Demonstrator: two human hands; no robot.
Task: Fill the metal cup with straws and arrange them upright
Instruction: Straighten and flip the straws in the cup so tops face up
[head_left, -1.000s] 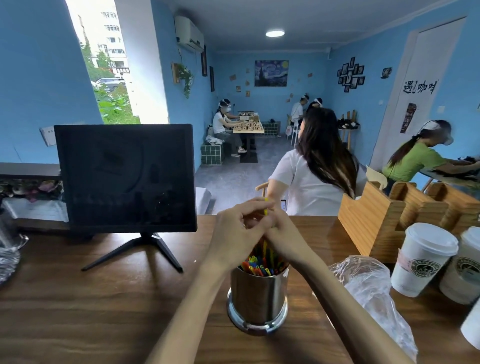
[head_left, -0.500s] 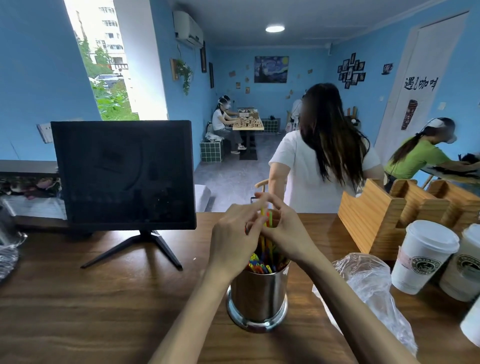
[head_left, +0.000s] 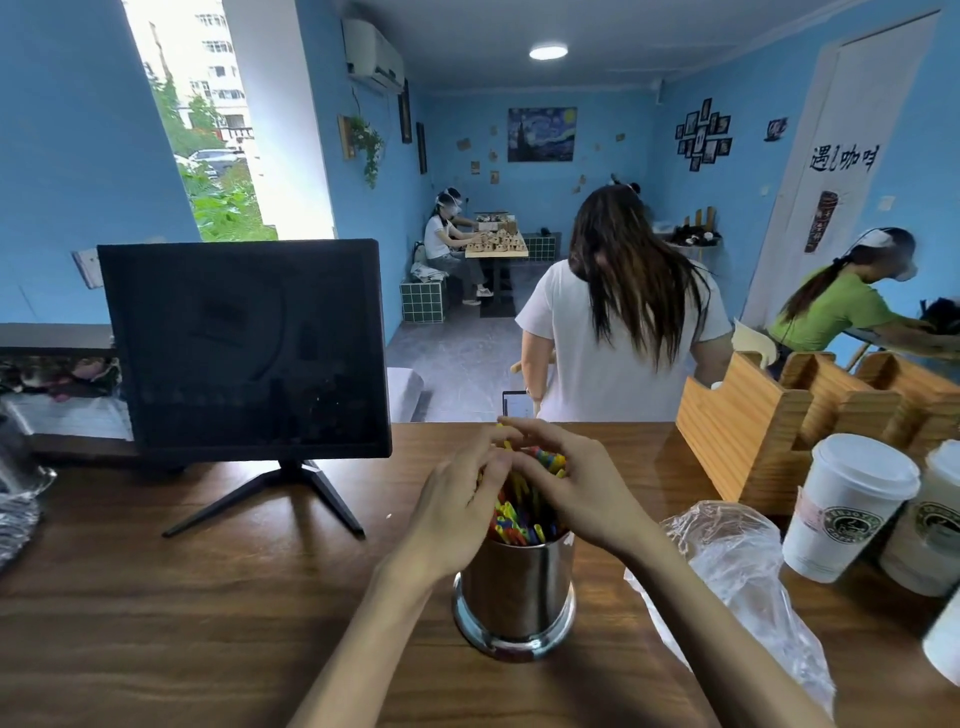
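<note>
A shiny metal cup (head_left: 515, 592) stands upright on the wooden counter (head_left: 208, 597), packed with several coloured straws (head_left: 519, 519) that stick up out of it. Both hands hover just above the rim. My left hand (head_left: 457, 512) sits on the left of the bundle, its fingertips curled against the straw tops. My right hand (head_left: 574, 483) comes in from the right with fingers bent over the upper ends of the straws. The hands hide where the fingertips meet the straws.
A dark monitor (head_left: 244, 348) on a tripod stand is at the left. A crumpled clear plastic bag (head_left: 737, 577) lies right of the cup. Lidded paper cups (head_left: 847, 514) and a wooden organiser (head_left: 769, 421) fill the right side. A person (head_left: 623, 317) stands beyond the counter.
Both hands have spread slightly and dropped lower over the straw tops. The person behind the counter has stood up and moved further away.
</note>
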